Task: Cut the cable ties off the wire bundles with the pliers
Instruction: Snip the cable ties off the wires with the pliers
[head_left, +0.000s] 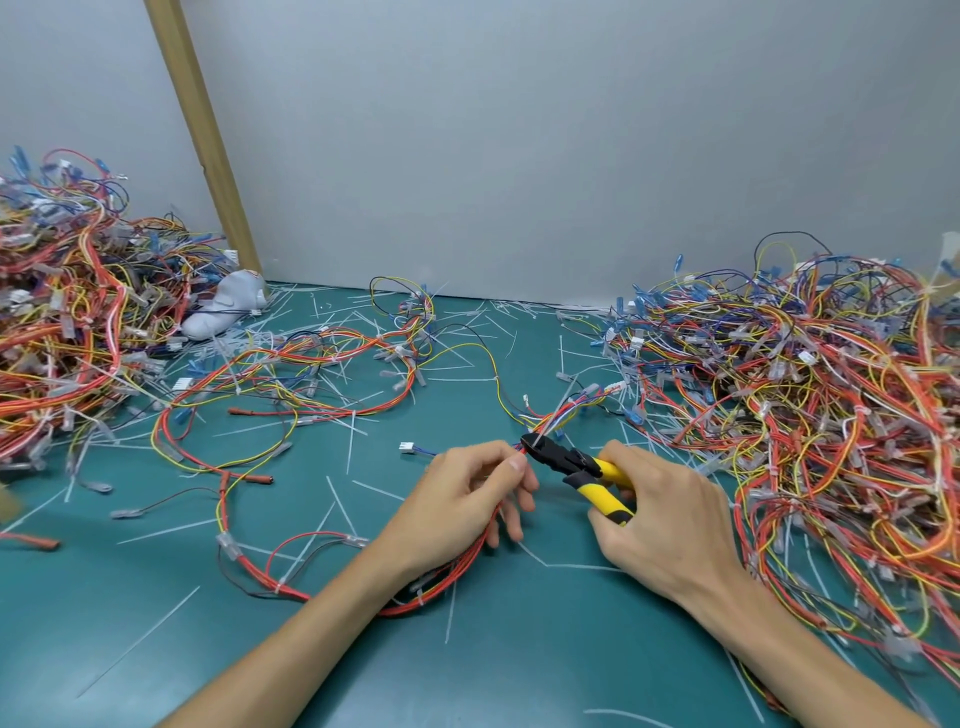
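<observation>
— Pinching what, in the left hand?
— A red wire bundle is pinched between thumb and forefinger, just above the green table.
— And the pliers?
— The yellow handles are gripped in the curled right hand. The black jaws are set on the bundle at a white cable tie, just beside the left hand. Cut ties are strewn across the table, flanked by a left wire pile and a right wire pile.
</observation>
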